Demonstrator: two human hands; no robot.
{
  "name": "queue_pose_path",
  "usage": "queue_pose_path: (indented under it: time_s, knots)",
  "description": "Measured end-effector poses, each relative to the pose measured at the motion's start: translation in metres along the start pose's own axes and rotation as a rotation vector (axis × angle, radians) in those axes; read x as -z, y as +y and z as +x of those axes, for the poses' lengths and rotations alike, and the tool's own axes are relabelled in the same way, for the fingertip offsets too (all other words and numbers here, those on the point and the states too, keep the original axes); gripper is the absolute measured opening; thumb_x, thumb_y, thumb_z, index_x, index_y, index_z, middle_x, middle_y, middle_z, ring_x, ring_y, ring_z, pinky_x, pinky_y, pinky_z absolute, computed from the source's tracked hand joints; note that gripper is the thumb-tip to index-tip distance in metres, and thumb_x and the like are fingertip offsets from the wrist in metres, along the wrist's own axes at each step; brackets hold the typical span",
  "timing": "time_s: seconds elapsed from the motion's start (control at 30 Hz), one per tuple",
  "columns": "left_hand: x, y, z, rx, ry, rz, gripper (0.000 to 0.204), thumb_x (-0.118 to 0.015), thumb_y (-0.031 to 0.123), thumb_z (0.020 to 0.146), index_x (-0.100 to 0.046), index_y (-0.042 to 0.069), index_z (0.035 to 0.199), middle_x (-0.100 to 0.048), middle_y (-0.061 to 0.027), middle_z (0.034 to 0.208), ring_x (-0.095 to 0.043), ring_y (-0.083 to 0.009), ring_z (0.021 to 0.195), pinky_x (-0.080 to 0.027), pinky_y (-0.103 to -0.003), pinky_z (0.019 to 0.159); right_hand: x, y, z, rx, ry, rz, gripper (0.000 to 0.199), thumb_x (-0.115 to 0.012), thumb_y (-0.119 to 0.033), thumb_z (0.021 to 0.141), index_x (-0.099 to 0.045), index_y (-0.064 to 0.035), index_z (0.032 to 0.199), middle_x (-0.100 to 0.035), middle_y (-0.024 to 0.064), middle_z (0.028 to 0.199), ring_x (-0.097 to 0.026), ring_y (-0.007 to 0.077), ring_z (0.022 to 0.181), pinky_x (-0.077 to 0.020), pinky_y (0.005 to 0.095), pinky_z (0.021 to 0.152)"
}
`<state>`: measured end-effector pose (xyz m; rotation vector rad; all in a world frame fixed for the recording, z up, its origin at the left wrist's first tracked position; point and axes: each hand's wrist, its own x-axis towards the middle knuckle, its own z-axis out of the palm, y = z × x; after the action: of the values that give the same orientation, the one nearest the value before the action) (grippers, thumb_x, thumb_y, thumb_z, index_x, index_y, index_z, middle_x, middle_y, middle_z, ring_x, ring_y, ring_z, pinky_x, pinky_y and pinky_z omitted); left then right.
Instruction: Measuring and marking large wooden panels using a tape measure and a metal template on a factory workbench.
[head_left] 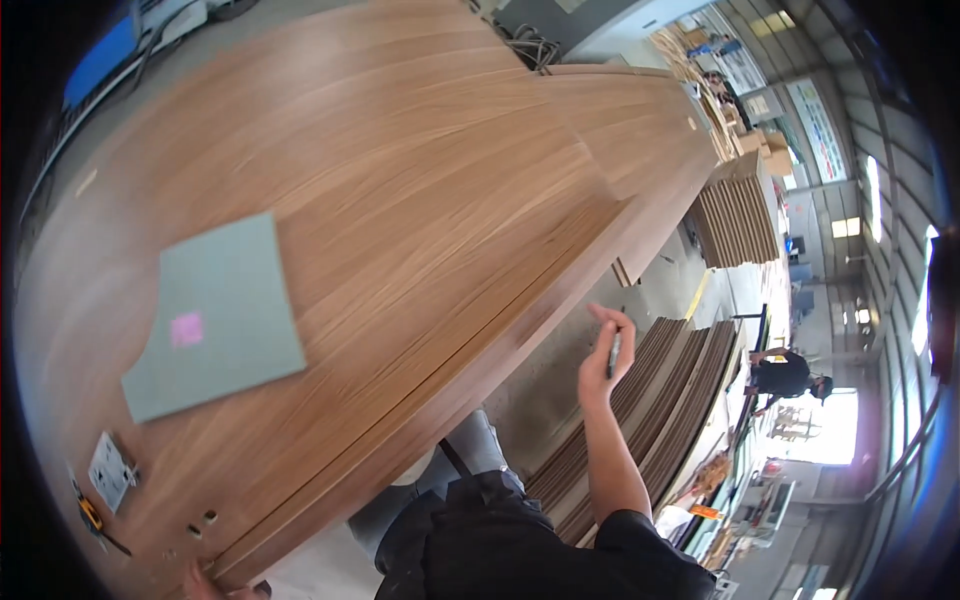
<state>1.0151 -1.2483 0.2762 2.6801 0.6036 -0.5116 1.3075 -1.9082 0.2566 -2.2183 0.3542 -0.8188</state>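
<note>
In my right hand (612, 352), a slim dark pen (613, 358) is pinched between thumb and fingers, held out past the panel's near edge. A long brown wood-grain panel (400, 180) stretches across the view in front of me. My left hand (215, 585) is at the panel's lower left corner, mostly cut off by the picture's rim, so its grip is unclear. Near it are small cut-outs (203, 523) in the panel. On the panel lie a grey-green sheet (230, 300) bearing a pink sticky note (187, 329), a small metal fitting (112, 472) and a yellow-and-black utility knife (90, 515).
Stacked long boards (650, 400) lie to the right beyond my arm. A tall pile of panels (738, 215) stands farther off. Dark cables (530, 48) bunch at the panel's far edge. A person in dark clothes (785, 374) stands in the background.
</note>
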Motion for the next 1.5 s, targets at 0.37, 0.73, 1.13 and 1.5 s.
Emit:
queue_pose_path:
  time_s: [0.37,0.73,1.13,1.5]
  knots:
    - [-0.081,0.562,0.111,-0.447,-0.221,-0.040,0.096,-0.094,0.027,0.058,-0.051,0.000,0.140,-0.057,-0.0235,0.136,-0.055,-0.0459,0.119,-0.044,-0.052,0.101,-0.039,0.321,0.261,-0.196,0.036,0.016,0.021,-0.054,0.002,0.099,-0.059,-0.0024,0.119,-0.068,0.0110,0.115,-0.061,0.0219,0.121,-0.0488,0.0336,0.102]
    - [-0.122,0.635,0.137,-0.205,-0.262,0.173,0.052,-0.073,0.009,0.070,-0.063,0.001,0.120,-0.067,-0.0243,0.113,-0.064,-0.0469,0.103,-0.052,-0.049,0.090,-0.074,0.350,0.293,-0.378,-0.112,0.672,0.028,-0.062,-0.023,0.100,-0.052,0.0020,0.107,-0.069,0.0291,0.114,-0.066,0.0397,0.111,-0.0468,0.0540,0.102]
    - [-0.118,0.655,0.147,-0.091,-0.370,0.182,0.061,-0.074,0.007,0.067,-0.064,0.002,0.128,-0.066,-0.0248,0.123,-0.066,-0.0451,0.111,-0.053,-0.048,0.097,-0.066,0.355,0.302,-0.217,-0.296,0.538,0.020,-0.059,-0.021,0.102,-0.045,-0.0063,0.102,-0.071,0.0305,0.108,-0.070,0.0457,0.105,-0.0435,0.0639,0.103]
    - [-0.118,0.641,0.144,-0.099,-0.384,0.183,0.068,-0.072,0.011,0.064,-0.063,0.003,0.131,-0.067,-0.0251,0.125,-0.067,-0.0455,0.111,-0.054,-0.048,0.097,-0.064,0.356,0.298,-0.253,-0.315,0.534,0.022,-0.061,-0.019,0.100,-0.044,-0.0055,0.101,-0.072,0.0300,0.109,-0.070,0.0440,0.108,-0.0420,0.0644,0.106]
